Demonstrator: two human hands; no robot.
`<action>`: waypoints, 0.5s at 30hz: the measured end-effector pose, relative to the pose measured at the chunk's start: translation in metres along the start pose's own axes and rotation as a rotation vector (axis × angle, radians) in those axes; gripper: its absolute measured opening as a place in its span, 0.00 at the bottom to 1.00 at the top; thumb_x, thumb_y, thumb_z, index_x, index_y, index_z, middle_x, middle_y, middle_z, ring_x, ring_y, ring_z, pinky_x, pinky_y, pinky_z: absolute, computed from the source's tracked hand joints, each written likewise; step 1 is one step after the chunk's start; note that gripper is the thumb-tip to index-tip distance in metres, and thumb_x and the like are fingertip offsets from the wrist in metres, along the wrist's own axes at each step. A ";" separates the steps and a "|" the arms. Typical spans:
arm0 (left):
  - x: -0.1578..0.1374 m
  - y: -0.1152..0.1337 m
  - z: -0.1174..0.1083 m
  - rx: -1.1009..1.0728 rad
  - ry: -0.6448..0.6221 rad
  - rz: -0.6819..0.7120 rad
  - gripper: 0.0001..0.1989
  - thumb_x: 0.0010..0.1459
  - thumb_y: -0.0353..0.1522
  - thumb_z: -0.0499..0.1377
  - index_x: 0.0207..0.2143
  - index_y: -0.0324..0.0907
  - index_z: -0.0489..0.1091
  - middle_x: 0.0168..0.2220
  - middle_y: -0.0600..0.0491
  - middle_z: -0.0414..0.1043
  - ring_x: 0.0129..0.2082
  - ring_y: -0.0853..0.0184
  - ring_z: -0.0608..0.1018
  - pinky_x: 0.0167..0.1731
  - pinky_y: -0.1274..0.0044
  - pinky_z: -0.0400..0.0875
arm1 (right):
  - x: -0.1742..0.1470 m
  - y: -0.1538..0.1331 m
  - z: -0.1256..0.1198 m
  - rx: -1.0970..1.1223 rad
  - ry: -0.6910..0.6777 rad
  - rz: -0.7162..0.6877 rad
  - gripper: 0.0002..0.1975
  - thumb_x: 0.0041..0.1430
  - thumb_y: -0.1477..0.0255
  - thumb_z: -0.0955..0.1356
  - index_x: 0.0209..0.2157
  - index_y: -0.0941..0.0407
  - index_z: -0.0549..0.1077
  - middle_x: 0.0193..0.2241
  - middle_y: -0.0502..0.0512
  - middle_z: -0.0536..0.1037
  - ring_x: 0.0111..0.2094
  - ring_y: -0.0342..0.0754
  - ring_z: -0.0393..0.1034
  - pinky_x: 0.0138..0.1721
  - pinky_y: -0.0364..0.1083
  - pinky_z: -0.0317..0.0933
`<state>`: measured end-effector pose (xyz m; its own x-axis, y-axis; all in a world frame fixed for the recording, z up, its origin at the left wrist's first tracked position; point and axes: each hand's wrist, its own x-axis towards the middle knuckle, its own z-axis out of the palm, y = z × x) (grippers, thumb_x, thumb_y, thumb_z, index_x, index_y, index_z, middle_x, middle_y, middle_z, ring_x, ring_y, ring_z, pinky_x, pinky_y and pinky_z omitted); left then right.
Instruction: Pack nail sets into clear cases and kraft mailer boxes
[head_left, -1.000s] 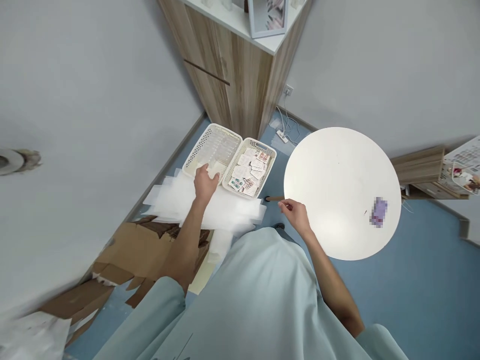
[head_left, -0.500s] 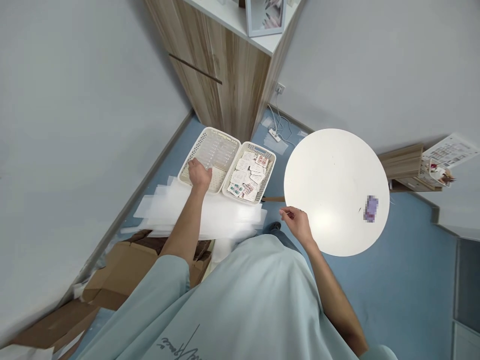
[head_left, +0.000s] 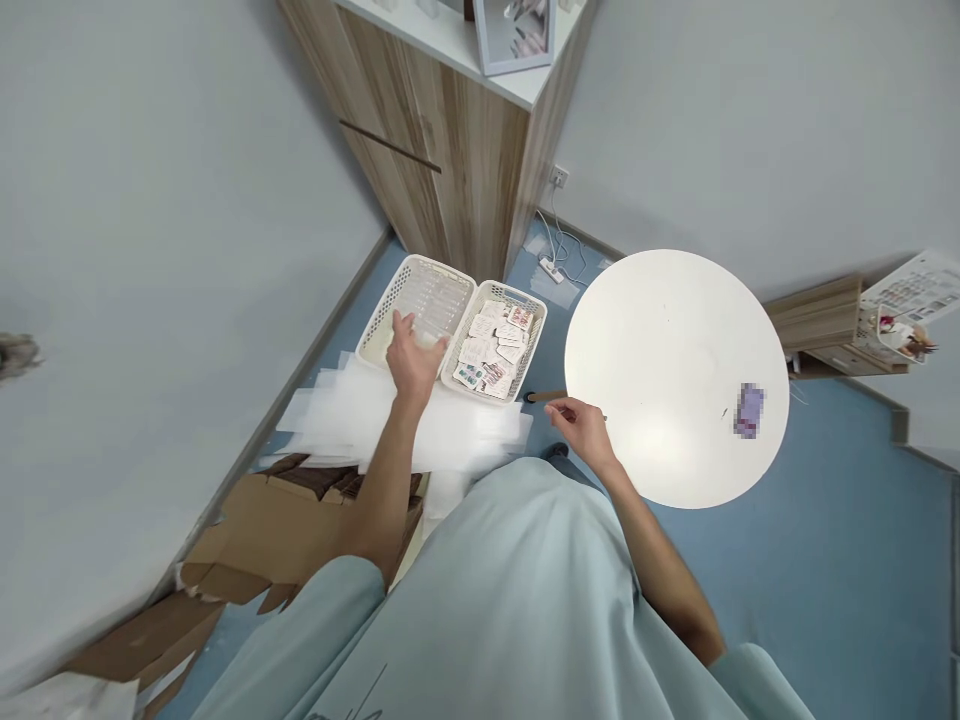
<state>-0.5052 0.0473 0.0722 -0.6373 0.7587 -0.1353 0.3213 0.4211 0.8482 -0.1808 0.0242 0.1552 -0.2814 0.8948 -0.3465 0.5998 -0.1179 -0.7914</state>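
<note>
My left hand (head_left: 414, 365) is over the front part of a white plastic basket (head_left: 373, 325), palm down, its fingers spread and nothing visible in them. Clear plastic pieces (head_left: 435, 298) lie in the back of that basket. Right beside it stands a second white basket (head_left: 538, 318) filled with small white cards (head_left: 484, 340), some printed in red and teal. My right hand (head_left: 585, 432) hangs by the left edge of a round white table (head_left: 667, 370). Its fingers are curled together, and whatever they may hold is hidden.
Translucent white sheets (head_left: 405, 430) lie below the baskets. Open cardboard boxes (head_left: 262, 530) stand to the lower left. Behind the baskets rises a wood-grain cabinet (head_left: 450, 130). A power strip (head_left: 551, 271) lies on the blue floor. A blurred purple item (head_left: 748, 410) is on the table.
My left hand has lifted slightly and shifted right, its fingers spreading. My right hand has moved a little left and up, still curled. The view has shifted slightly.
</note>
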 end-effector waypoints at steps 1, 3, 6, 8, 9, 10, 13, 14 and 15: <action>-0.016 0.010 0.004 -0.098 0.024 0.058 0.56 0.53 0.35 0.76 0.76 0.43 0.49 0.70 0.35 0.63 0.70 0.48 0.69 0.70 0.58 0.62 | 0.000 -0.001 -0.002 0.018 -0.003 -0.012 0.15 0.65 0.56 0.69 0.37 0.52 0.82 0.34 0.55 0.85 0.35 0.54 0.80 0.41 0.51 0.72; -0.052 0.031 0.014 -0.276 -0.004 0.169 0.56 0.50 0.38 0.78 0.75 0.43 0.52 0.69 0.35 0.66 0.69 0.48 0.70 0.69 0.59 0.64 | -0.001 -0.004 -0.010 0.064 -0.010 -0.041 0.16 0.64 0.55 0.70 0.38 0.52 0.82 0.35 0.56 0.85 0.36 0.54 0.80 0.41 0.51 0.72; -0.107 0.062 0.028 -0.463 -0.124 0.268 0.57 0.49 0.42 0.79 0.74 0.41 0.54 0.68 0.33 0.67 0.69 0.46 0.70 0.69 0.55 0.64 | -0.005 -0.005 -0.028 0.169 -0.011 -0.073 0.17 0.63 0.53 0.72 0.41 0.52 0.82 0.39 0.57 0.86 0.38 0.54 0.80 0.43 0.52 0.73; -0.139 0.080 0.035 -0.522 -0.248 0.284 0.57 0.48 0.44 0.78 0.74 0.41 0.56 0.67 0.33 0.68 0.69 0.45 0.69 0.68 0.54 0.65 | -0.009 -0.002 -0.045 0.255 0.002 -0.073 0.19 0.61 0.53 0.74 0.45 0.52 0.81 0.44 0.57 0.85 0.40 0.53 0.81 0.46 0.52 0.73; -0.153 0.088 0.038 -0.548 -0.309 0.279 0.56 0.48 0.45 0.78 0.73 0.41 0.56 0.67 0.32 0.68 0.69 0.45 0.69 0.68 0.53 0.65 | -0.012 0.001 -0.054 0.301 0.005 -0.065 0.21 0.60 0.52 0.75 0.47 0.52 0.80 0.47 0.57 0.85 0.41 0.53 0.80 0.46 0.52 0.73; -0.166 0.096 0.042 -0.568 -0.362 0.272 0.56 0.48 0.46 0.78 0.73 0.41 0.57 0.67 0.32 0.67 0.69 0.45 0.69 0.68 0.53 0.66 | -0.015 0.004 -0.064 0.351 0.002 -0.052 0.22 0.59 0.52 0.76 0.48 0.51 0.79 0.48 0.57 0.84 0.42 0.53 0.80 0.46 0.52 0.74; -0.196 0.117 0.055 -0.598 -0.469 0.275 0.55 0.48 0.47 0.78 0.72 0.41 0.59 0.67 0.32 0.68 0.69 0.44 0.70 0.67 0.54 0.67 | -0.028 0.019 -0.095 0.511 -0.049 -0.006 0.26 0.57 0.50 0.77 0.49 0.52 0.78 0.44 0.57 0.85 0.41 0.53 0.80 0.43 0.51 0.75; -0.205 0.123 0.062 -0.603 -0.491 0.289 0.55 0.48 0.47 0.78 0.72 0.41 0.59 0.67 0.32 0.68 0.69 0.44 0.70 0.67 0.54 0.68 | -0.034 0.025 -0.105 0.560 -0.070 0.004 0.27 0.56 0.49 0.77 0.49 0.52 0.77 0.41 0.57 0.85 0.41 0.53 0.80 0.42 0.52 0.75; -0.212 0.129 0.068 -0.604 -0.508 0.308 0.54 0.48 0.47 0.78 0.72 0.41 0.59 0.67 0.32 0.68 0.68 0.44 0.70 0.67 0.54 0.68 | -0.039 0.031 -0.115 0.603 -0.084 0.011 0.27 0.56 0.49 0.77 0.49 0.52 0.77 0.39 0.56 0.85 0.40 0.53 0.80 0.42 0.52 0.75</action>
<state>-0.2805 -0.0252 0.1757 -0.1438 0.9881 0.0555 -0.0931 -0.0693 0.9932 -0.0652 0.0349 0.2022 -0.3505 0.8580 -0.3754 0.0799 -0.3719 -0.9248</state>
